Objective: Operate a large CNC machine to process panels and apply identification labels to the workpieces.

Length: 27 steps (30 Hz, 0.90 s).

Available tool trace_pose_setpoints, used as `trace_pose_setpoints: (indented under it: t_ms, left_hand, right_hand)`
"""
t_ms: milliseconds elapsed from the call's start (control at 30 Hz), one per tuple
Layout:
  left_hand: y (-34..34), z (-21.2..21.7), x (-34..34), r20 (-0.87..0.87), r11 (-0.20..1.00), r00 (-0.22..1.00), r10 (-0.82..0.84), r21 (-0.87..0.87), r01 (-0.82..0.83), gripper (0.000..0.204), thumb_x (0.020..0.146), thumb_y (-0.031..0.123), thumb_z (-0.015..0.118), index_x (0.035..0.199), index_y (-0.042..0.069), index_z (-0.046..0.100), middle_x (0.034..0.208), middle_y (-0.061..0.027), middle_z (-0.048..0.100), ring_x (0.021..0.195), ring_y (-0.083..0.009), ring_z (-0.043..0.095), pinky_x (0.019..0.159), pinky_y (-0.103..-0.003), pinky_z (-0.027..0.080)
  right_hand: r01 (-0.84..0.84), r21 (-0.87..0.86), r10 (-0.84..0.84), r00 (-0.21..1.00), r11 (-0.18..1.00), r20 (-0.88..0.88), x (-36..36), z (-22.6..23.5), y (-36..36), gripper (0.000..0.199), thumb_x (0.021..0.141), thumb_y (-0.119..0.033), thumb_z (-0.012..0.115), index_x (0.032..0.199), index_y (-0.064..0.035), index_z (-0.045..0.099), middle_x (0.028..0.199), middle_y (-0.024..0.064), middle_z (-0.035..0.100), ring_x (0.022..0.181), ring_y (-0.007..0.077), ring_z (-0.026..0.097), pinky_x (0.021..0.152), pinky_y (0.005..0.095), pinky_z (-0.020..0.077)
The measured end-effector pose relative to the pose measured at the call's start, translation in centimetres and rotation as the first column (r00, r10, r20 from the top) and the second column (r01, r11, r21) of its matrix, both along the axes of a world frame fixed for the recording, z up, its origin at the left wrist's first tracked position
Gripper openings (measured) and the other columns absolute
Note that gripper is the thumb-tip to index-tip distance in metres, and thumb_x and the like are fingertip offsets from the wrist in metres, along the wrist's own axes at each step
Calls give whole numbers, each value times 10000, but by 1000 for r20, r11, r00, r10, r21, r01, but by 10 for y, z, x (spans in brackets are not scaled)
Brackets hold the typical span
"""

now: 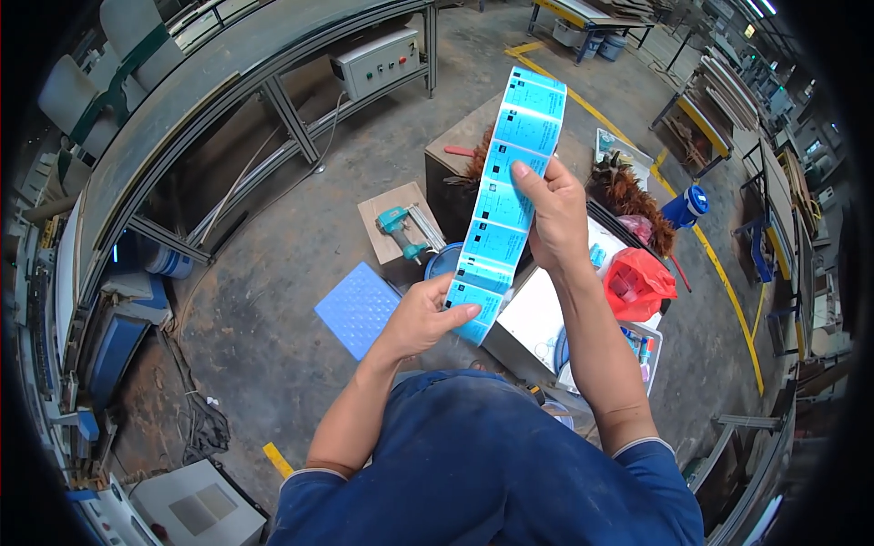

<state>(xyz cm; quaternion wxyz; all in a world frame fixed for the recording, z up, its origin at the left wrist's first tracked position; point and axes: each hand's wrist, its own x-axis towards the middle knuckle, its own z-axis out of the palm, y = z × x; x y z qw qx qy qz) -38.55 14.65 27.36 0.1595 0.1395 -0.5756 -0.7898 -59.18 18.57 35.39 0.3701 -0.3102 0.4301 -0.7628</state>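
A long strip of blue printed labels [503,205] stretches slantwise between my hands, its far end rising beyond my right hand. My left hand [423,318] pinches the near end, thumb on top. Farther up, my right hand [555,214] grips the strip by its right edge, with the thumb lying on the printed face. Beneath the strip, a blue round container [444,261] is partly covered. Left of it, a green air nail gun [401,232] lies on a piece of cardboard [369,211]. A red plastic bag [640,284] sits on a white surface beyond my right forearm.
A blue textured stool or mat [358,309] is on the floor at left. Brown feather dusters [637,196] and a blue jug [687,207] stand at right. A metal-framed conveyor [246,77] with a control box [378,65] curves along the left. Yellow lines [719,264] mark the floor.
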Motion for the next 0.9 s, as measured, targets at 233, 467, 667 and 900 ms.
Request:
trace_pose_setpoints:
  t_ms: [233,467,667,900]
  left_hand:
    - [-14,13,29,138,981,987,86,-182,-60,332,939,225,713,1170,-10,678,1026,-47,721,935,-94,633,845,-277,505]
    - [-15,15,27,117,977,993,31,-213,-5,431,934,250,732,1264,-6,628,1111,-93,696,1020,-144,635,909,-309,496]
    - [-26,41,17,-267,941,923,276,-121,-316,537,965,250,699,1355,-80,533,1277,-173,634,1182,-215,609,1028,-365,473]
    - [-35,72,31,-305,802,779,548,-73,-593,361,1001,70,615,1316,-98,557,1044,-129,729,945,-134,683,830,-259,550]
  right_hand:
    - [61,-69,-64,997,996,-32,1,12,8,239,988,-77,604,1195,42,621,1130,152,720,906,157,717,789,302,603]
    - [-63,67,76,972,996,-222,5,14,25,285,965,-106,666,1212,33,639,1074,77,723,903,108,683,801,271,560]
    - [-384,236,436,868,893,-239,22,11,34,301,974,-116,657,1245,15,642,1031,36,720,872,62,646,752,236,532]
    - [-486,410,608,752,772,-254,48,5,20,308,967,-154,675,1231,5,678,879,-18,684,728,16,554,644,215,465]
